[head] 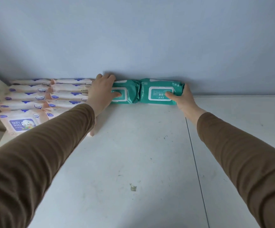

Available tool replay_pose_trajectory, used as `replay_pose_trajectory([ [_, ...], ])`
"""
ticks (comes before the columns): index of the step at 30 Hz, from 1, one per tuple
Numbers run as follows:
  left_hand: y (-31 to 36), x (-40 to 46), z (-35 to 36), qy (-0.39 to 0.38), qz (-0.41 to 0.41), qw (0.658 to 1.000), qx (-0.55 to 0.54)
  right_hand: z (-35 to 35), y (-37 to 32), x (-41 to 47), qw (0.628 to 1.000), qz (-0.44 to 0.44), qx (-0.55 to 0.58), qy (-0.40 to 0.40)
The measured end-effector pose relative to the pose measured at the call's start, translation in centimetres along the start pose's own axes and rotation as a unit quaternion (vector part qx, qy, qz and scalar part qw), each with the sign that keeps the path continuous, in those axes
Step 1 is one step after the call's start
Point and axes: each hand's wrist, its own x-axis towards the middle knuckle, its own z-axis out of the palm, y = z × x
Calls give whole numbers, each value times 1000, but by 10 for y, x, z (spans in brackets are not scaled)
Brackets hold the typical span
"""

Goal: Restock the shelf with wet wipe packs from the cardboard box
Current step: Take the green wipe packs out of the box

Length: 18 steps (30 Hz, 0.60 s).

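- Brown sleeves (34, 162) fill the near foreground, both arms reaching forward over the white shelf (133, 153) toward its back wall (133, 38).
- Left grip: the left hand (101, 92) lies over the left end of the left teal pack (130, 93). The fingers curl over its top edge against the back wall, and the thumb presses on the white lid label. The grip grasps the pack rather than resting flat.
- Right grip: the right hand (184, 97) holds the right end of the right teal pack (159, 91). The thumb lies on the front face beside its lid label, and the fingers wrap behind the end, out of sight.
- Placement: the two teal packs stand on edge, end to end and touching at the middle, with their backs against the back wall. Holding the outer ends lets both hands squeeze the pair together and square it to the back wall, which appears to be the step in hand.
- Neighbours: rows of pink baby wipe packs (28, 102) lie left of the teal pair, running from the back wall toward the camera; the left forearm partly covers the nearest.
- Remaining shelf: bare surface lies in front of the teal pair and to its right, crossed by a seam (194, 153).
- Cardboard box: not in view.
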Motion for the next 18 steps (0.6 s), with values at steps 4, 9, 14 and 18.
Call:
replay_pose_trajectory([
  [4,3,4,2,-8,-23,1000,13,0,2,5,1000,7,-12,9],
  [9,13,2,1,-4,-33,999,35,7,6,2,995,8,-76,65],
  [14,30,-17,-4,23,-38,998,53,1,-1,-22,975,-8,-184,124],
  [18,66,-52,1,43,-16,999,25,-29,4,-60,957,-58,-274,76],
])
